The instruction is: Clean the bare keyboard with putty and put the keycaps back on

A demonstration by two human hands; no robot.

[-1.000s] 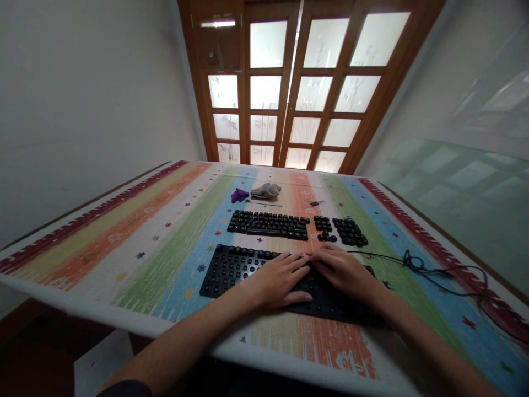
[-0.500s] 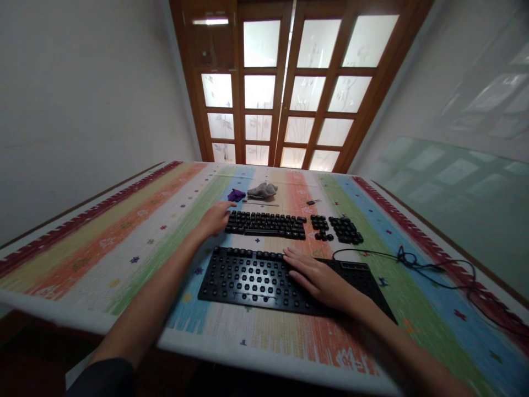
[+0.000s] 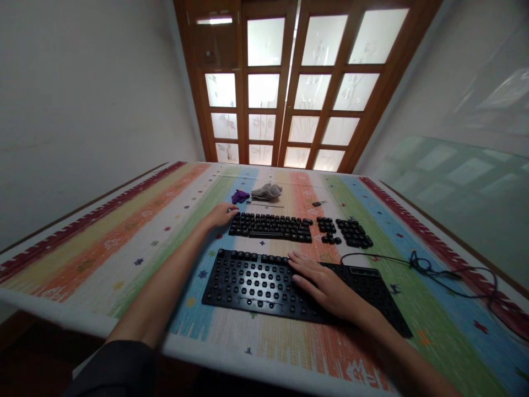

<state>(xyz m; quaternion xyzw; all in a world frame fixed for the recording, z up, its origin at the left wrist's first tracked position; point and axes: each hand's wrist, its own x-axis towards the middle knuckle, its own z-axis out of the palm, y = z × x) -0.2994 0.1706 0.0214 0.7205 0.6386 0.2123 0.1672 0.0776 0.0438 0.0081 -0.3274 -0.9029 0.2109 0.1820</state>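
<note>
Tbl (image 3: 103, 264): R hand (image 3: 328, 286) on 1 kbd (image 3: 248, 282), L hand (image 3: 220, 215) nr keycaps (image 3: 270, 226), 1 cable (image 3: 453, 275).

A dark sleeve (image 3: 115, 368) (plain where it shows) leaves the left forearm (image 3: 167, 289) bare.

Wide flat plastic keyboard base (image 3: 248, 281): black, whitish sheen mid-left. Small plastic keycaps (image 3: 268, 225) in rows: black too. Thin looped cable (image 3: 438, 272): black. Crumpled cloth piece (image 3: 240, 196): purple. Larger bunched cloth (image 3: 266, 192): grey. Fabric tablecloth (image 3: 136, 237): maroon tooth-edged, yellow, orange, white, green, blue stripes; scattered star-like motifs in red, blue, yellow. Sleeve (image 3: 118, 366): dark. Wooden door frames (image 3: 286, 110): brown; panes (image 3: 263, 128): frosted white, faint plant patterns.
</note>
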